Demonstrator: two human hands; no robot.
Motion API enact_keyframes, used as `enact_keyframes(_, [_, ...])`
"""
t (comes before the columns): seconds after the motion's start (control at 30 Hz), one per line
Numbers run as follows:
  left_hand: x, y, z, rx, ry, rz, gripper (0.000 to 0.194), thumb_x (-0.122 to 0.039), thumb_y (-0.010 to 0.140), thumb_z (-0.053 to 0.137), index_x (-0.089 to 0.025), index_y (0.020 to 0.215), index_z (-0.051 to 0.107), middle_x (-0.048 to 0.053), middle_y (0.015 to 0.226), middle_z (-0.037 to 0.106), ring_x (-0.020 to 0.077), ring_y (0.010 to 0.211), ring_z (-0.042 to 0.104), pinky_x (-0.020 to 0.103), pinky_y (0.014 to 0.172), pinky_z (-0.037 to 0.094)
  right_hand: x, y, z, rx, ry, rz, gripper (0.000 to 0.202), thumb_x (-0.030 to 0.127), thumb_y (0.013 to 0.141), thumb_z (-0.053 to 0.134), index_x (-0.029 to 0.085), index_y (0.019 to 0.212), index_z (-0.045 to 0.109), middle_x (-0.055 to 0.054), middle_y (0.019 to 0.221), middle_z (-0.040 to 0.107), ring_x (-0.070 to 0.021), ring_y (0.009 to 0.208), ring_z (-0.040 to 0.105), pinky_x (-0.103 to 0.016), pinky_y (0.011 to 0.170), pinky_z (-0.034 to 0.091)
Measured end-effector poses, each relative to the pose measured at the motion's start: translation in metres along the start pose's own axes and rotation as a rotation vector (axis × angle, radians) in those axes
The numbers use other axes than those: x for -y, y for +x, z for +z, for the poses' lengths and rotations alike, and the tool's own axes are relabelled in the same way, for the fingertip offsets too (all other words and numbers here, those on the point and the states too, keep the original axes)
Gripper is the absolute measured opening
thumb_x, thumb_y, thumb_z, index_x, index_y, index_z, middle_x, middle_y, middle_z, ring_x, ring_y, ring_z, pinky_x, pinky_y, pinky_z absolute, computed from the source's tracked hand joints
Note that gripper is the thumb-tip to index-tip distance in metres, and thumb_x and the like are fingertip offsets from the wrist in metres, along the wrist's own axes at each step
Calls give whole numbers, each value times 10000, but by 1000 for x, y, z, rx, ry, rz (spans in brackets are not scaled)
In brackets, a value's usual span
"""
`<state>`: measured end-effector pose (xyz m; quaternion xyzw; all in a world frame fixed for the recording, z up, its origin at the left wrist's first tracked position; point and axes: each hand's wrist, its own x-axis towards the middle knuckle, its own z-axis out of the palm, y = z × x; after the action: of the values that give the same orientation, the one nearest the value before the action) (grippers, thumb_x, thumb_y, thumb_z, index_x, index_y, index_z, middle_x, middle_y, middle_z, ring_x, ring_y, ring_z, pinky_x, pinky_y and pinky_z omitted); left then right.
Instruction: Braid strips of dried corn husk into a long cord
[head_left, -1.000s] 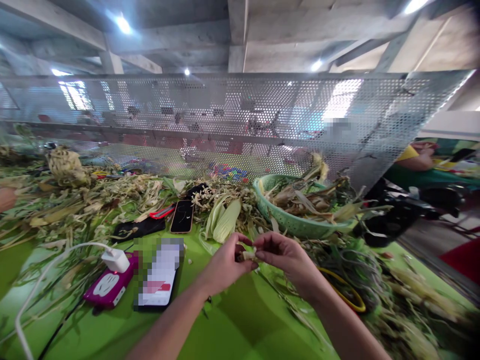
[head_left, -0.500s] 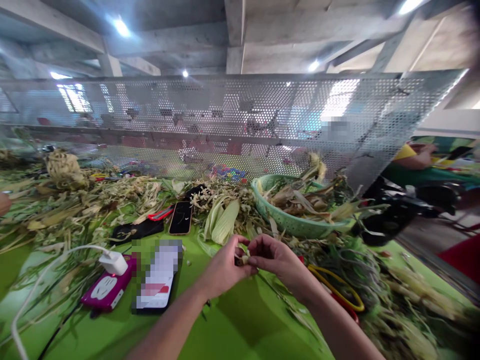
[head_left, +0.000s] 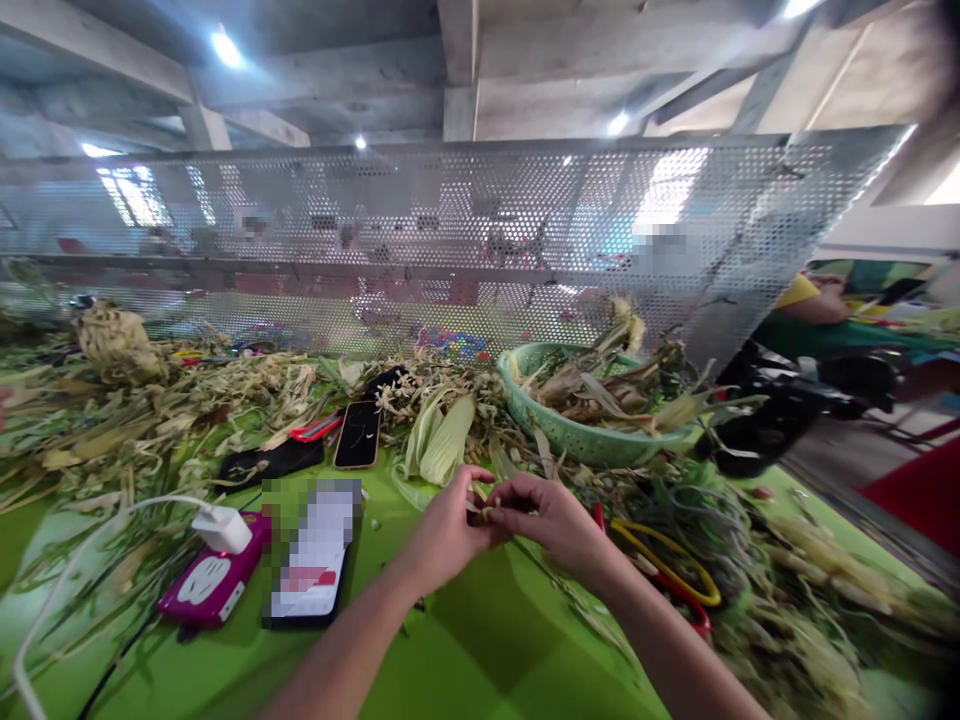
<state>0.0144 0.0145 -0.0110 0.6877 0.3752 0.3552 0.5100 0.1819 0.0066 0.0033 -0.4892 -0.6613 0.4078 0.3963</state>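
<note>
Drawn closer, left hand (head_left: 450,530) and right hand (head_left: 553,515), fingers (head_left: 517,488) pinched, grip a pale scrap (head_left: 486,514) mostly hidden.

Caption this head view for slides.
Left hand and right hand pinch a pale scrap near husks on a green table.

Left grip (head_left: 452,530), right grip (head_left: 553,520) pinching small pale piece (head_left: 482,513).

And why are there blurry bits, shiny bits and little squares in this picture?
In the head view, a ceiling light glares with bluish haze; in the head view, blocky squares cover much of the nearer phone; in the head view, the small pale piece between left hand and right hand looks too blurry to name.
</note>
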Motion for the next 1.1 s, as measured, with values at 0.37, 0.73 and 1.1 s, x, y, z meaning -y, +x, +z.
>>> enact_keyframes(0.37, [-12, 3, -19, -16, 132, 79, 257, -422, 856, 474, -186, 841, 575, 6, 779, 614, 152, 742, 555, 258, 693, 418, 3, 0, -5, -78, 94, 7, 234, 392, 742, 652, 164, 757, 599, 3, 680, 568, -154, 672, 511, -265, 640, 400])
enact_keyframes(0.73, [-18, 0, -22, -97, 420, 78, 203, -354, 843, 481, -197, 751, 573, -18, 628, 564, 137, 585, 488, 227, 554, 309, 3, 0, 0, -100, 88, -12, 168, 335, 783, 600, 173, 765, 561, 17, 666, 529, -141, 653, 482, -252, 617, 386])
enact_keyframes(1.1, [-16, -3, -14, 44, 466, 139, 301, -343, 908, 368, -193, 820, 613, 44, 720, 626, 171, 640, 539, 259, 584, 334, 6, -1, -1, -109, 5, 2, 222, 385, 736, 657, 163, 753, 666, -24, 696, 620, -183, 700, 555, -286, 666, 435])
